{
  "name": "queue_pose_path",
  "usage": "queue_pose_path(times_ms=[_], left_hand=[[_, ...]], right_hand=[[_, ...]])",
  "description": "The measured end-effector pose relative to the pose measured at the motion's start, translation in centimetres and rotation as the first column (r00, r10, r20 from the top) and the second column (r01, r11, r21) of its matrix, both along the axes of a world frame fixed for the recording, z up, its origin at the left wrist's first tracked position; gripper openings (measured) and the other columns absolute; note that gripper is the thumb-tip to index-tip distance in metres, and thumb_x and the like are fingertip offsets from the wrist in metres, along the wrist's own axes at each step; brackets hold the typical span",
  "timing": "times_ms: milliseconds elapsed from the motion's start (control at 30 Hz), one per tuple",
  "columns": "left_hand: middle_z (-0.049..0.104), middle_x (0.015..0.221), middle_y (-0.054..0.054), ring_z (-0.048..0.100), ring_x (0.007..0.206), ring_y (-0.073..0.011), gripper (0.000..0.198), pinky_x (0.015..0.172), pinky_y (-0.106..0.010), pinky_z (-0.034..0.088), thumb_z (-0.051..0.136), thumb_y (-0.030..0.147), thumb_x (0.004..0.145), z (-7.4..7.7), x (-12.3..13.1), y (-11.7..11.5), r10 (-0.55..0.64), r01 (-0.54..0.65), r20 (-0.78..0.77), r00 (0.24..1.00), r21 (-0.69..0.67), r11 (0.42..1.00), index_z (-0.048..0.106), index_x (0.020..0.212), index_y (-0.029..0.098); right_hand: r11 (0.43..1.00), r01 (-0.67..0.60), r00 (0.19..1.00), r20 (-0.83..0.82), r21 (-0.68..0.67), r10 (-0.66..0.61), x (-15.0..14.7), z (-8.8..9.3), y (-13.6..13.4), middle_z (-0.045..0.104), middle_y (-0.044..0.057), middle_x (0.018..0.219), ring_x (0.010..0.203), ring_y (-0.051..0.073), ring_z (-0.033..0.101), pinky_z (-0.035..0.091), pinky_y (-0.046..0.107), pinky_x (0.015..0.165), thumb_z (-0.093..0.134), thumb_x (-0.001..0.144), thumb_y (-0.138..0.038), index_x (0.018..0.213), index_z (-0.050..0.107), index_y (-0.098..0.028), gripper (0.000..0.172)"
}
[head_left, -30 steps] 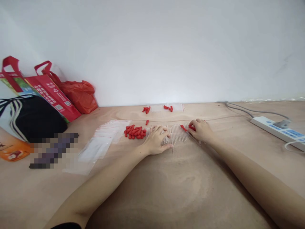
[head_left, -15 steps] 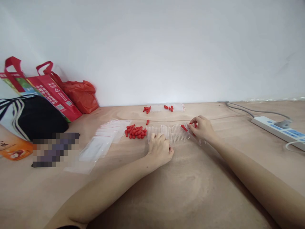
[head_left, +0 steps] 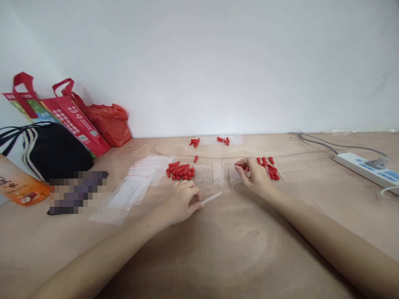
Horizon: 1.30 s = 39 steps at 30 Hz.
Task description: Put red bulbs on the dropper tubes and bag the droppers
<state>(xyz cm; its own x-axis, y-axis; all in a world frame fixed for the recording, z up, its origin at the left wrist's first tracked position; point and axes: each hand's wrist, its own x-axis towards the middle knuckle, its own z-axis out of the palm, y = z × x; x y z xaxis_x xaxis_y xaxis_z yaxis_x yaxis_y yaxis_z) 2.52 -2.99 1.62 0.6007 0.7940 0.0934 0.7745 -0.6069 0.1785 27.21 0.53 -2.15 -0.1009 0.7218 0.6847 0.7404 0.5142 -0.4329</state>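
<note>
Red bag (head_left: 76, 124) and orange packet (head_left: 18, 187) bear print — none legible.

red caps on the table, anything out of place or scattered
One red cap lies alone just behind the pile of red caps, beside the row of clear tubes. Some stray caps sit far back by the wall. Nothing looks broken.

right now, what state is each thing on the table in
left hand, pinched shut on a clear tube
right hand, fingers closed on a red cap
row of tubes, lying side by side, no caps on
cap pile, loose heap
zip bags, lying flat
power strip, one plug in
</note>
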Motion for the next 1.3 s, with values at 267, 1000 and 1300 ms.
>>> queue_pose_path(times_ms=[267, 1000, 1300], left_hand=[[0.055, 0.08, -0.003, 0.051, 0.075, -0.0183, 0.017, 0.067, -0.03, 0.038, 0.057, 0.032, 0.076, -2.5, 2.6, 1.0, 0.05, -0.047, 0.11, 0.993, -0.031, 0.998, 0.051, 0.074, 0.016], [0.064, 0.077, 0.0, 0.053, 0.069, -0.0121, 0.021, 0.073, -0.029, 0.031, 0.04, 0.023, 0.089, -4.2, 1.9, 1.8, -0.26, 0.148, 0.332, 0.907, 0.326, 0.934, 0.06, 0.09, 0.02], [0.062, 0.075, -0.001, 0.052, 0.067, -0.0113, 0.023, 0.073, -0.029, 0.031, 0.038, 0.023, 0.089, -4.3, 2.0, 2.0, -0.255, 0.158, 0.296, 0.92, 0.315, 0.936, 0.061, 0.087, 0.018]], right_hand=[[0.973, -0.227, 0.968, 0.105, -0.042, 0.23, -1.3, -1.4, -2.6, 0.056, 0.006, 0.08, 0.071, 0.015, 0.055, 0.045, 0.028, 0.062, 0.041, 0.084, -0.021, 0.095, 0.046, -0.018, 0.013], [0.88, -0.452, 0.887, 0.032, -0.144, 0.461, -1.7, -1.4, -3.2, 0.058, 0.006, 0.085, 0.076, 0.014, 0.056, 0.048, 0.027, 0.067, 0.044, 0.084, -0.019, 0.09, 0.054, -0.018, 0.011], [0.871, -0.477, 0.873, 0.049, -0.119, 0.485, -1.8, -1.7, -3.2, 0.06, 0.008, 0.089, 0.079, 0.015, 0.058, 0.049, 0.028, 0.069, 0.042, 0.086, -0.023, 0.101, 0.054, -0.019, 0.02]])
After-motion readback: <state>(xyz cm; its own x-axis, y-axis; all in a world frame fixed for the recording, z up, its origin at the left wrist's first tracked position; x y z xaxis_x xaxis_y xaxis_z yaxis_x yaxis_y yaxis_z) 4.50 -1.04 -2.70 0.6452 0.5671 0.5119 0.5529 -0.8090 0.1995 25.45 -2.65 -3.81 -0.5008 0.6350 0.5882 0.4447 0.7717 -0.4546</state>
